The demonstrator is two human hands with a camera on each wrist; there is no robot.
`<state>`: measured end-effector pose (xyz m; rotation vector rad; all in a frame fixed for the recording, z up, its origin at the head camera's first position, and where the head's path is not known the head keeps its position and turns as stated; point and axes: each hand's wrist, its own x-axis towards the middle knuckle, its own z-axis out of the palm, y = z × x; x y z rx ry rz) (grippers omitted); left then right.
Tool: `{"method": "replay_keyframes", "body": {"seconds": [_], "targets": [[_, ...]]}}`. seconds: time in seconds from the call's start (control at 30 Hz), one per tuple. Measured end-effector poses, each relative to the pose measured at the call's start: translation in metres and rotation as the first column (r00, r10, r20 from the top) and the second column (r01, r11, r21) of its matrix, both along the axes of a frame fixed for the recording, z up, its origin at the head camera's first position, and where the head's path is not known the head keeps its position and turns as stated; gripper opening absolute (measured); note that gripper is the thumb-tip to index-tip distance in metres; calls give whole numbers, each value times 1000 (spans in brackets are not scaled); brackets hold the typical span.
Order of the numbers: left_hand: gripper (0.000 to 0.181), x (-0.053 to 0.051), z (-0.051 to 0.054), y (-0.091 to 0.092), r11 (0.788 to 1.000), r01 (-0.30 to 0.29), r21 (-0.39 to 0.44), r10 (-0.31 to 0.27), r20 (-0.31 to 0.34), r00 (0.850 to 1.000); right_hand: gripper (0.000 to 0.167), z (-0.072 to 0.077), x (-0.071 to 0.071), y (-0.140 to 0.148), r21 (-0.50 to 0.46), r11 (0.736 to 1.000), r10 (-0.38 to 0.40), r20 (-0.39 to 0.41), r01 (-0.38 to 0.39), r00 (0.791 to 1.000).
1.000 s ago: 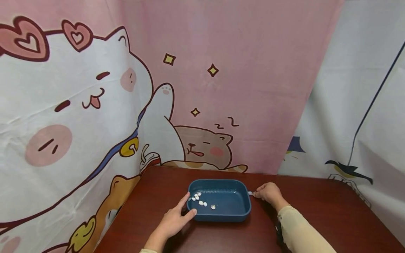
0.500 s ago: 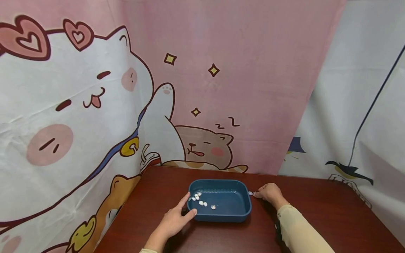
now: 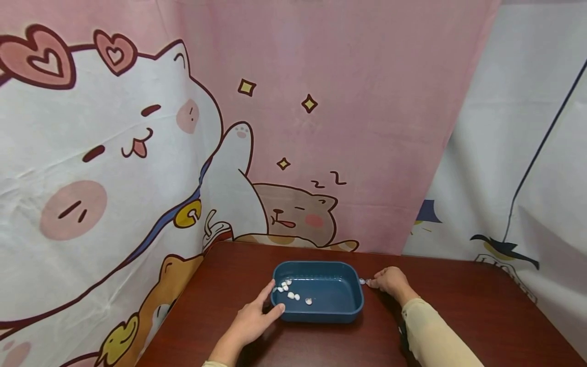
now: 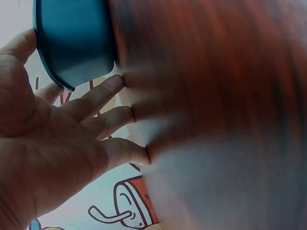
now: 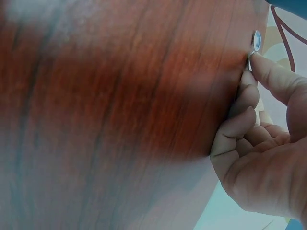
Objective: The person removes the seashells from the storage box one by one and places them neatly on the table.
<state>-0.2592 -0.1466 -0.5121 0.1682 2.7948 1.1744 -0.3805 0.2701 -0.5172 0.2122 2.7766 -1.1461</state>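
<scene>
A dark blue rectangular tray [image 3: 321, 320] stands on the table, with several small white pebbles [image 3: 291, 295] on its left side. One clear-looking pebble [image 3: 309, 301] lies nearer its middle. My left hand [image 3: 251, 317] touches the tray's left end with thumb and forefinger, the other fingers spread and fairly straight in the left wrist view. Just right of the tray, my right hand [image 3: 391, 283] pinches a small clear, shiny pebble [image 5: 250, 59] between thumb and forefinger at the tabletop. Another glassy pebble [image 5: 257, 41] lies just past the fingertips; the fingers partly hide the pinched one.
The reddish-brown wooden table [image 3: 458, 306] carries the tray. Behind it hangs a pink cloth [image 3: 367, 127] with cartoon cats, and a white cloth [image 3: 518, 142] hangs at the right.
Both hands, the tray and the pebbles keep their places. Only the head view shifts very slightly.
</scene>
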Motion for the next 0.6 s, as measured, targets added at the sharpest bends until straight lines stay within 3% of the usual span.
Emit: {"method": "replay_keyframes", "body": {"seconds": [0.3,0.6], "targets": [[81,0,2,0,1000,-2,1,2,-1,1000,29,-2,-1,0,-17,1000,-10,-10,10,1000],[81,2,0,-1,1000,5,10,-4,-14,1000,39,-5,1,2,-58,998,-8,-11,7,1000]]}}
